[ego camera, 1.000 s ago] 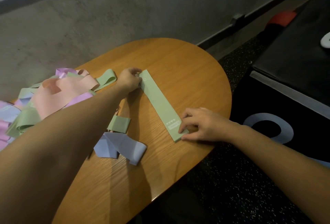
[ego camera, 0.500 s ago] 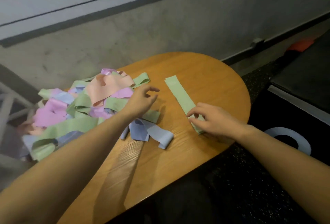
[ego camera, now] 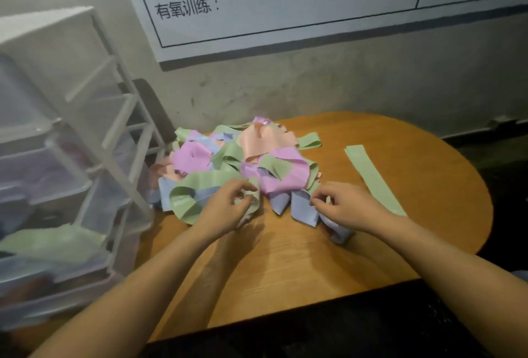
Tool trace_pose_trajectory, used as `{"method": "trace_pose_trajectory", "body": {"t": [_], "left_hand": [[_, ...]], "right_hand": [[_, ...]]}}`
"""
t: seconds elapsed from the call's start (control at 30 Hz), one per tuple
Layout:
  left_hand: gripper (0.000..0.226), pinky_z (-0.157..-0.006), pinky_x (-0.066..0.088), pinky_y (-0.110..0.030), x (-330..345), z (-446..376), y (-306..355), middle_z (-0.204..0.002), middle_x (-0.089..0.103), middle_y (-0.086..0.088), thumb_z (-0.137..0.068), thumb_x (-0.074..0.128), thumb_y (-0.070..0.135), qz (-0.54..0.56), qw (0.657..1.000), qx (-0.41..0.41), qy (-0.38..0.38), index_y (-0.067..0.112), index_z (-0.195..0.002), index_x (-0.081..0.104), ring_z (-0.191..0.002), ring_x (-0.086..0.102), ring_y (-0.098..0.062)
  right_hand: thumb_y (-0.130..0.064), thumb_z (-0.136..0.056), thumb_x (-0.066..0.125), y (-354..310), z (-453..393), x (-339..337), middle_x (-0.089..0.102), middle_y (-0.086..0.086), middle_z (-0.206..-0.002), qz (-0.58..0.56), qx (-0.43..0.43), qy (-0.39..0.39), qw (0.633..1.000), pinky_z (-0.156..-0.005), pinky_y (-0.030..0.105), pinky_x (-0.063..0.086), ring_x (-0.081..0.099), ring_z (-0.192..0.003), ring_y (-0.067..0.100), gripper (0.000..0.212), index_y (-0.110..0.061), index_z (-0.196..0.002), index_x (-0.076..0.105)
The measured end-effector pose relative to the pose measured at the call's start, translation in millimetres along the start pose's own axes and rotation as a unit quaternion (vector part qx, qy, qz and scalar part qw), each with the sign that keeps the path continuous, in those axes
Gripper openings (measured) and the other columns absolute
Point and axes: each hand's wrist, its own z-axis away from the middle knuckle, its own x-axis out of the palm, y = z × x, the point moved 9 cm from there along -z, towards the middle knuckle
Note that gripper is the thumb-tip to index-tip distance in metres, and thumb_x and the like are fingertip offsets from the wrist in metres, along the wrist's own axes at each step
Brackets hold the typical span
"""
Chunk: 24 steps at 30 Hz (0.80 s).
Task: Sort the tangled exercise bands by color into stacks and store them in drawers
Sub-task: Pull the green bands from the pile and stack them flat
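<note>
- While sorting goes on, both forearms reach in from the near edge across the wooden surface [ego camera: 285,266].
- Left hand [ego camera: 225,209] at the pile's near edge, fingers [ego camera: 243,187] curled around a loop of green band [ego camera: 200,183].
- Right hand [ego camera: 348,209] just beside it, fingers pinching the edge of a blue band [ego camera: 304,207] lying loose at the pile's near side.
- Flat green band [ego camera: 371,177] set apart to the right, straight on the surface: looks like the start of a green stack.
- Behind the hands, tangled pile [ego camera: 243,157] of green, pink, purple, peach and blue bands, mostly unsorted.
- Drawers [ego camera: 57,186] to the left beside the surface; something green in one, blurred.
- Whiteboard [ego camera: 285,0] on the far wall.
- Step in hand, by judgement: freeing another band from the tangle. Next calls for drawing the green loop clear without dragging neighbours, flattening it, laying it on the flat one.
</note>
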Motion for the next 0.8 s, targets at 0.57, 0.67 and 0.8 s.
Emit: {"method": "trace_pose_trajectory", "body": {"t": [0.57,0.67,0.8], "left_hand": [[0.040,-0.105,0.040,-0.023,-75.3,77.7,-122.0,-0.137,0.039,0.004,-0.091,0.071,0.019,0.056,0.959,-0.122,0.249,0.022,-0.127,0.056,-0.122,0.045,-0.004],[0.042,-0.091,0.047,-0.014,-69.7,81.7,-136.8,-0.125,0.044,0.012,-0.090,0.073,0.023,0.120,0.949,-0.146,0.252,0.036,-0.121,0.049,-0.112,0.051,0.004],[0.041,-0.085,0.053,-0.025,-56.2,89.0,-157.5,-0.115,0.059,0.011,-0.090,0.073,0.033,0.227,0.911,-0.226,0.262,0.034,-0.124,0.049,-0.101,0.061,-0.006]], "right_hand": [[-0.036,-0.097,0.057,-115.3,-87.9,57.3,0.061,-0.017,-0.095,-0.090,-0.074,-0.051,0.992,-0.073,0.026,0.050,0.058,-0.083,0.002,0.019,-0.033,-0.115,0.062],[-0.035,-0.097,0.057,-135.2,-103.2,64.0,0.060,-0.018,-0.102,-0.100,-0.097,-0.047,0.989,-0.079,0.028,0.053,0.060,-0.090,0.006,0.026,-0.032,-0.122,0.062],[-0.028,-0.098,0.056,-165.0,-128.3,73.1,0.061,-0.012,-0.120,-0.100,-0.123,-0.053,0.986,-0.083,0.020,0.044,0.055,-0.105,0.004,0.033,-0.028,-0.131,0.059]]}}
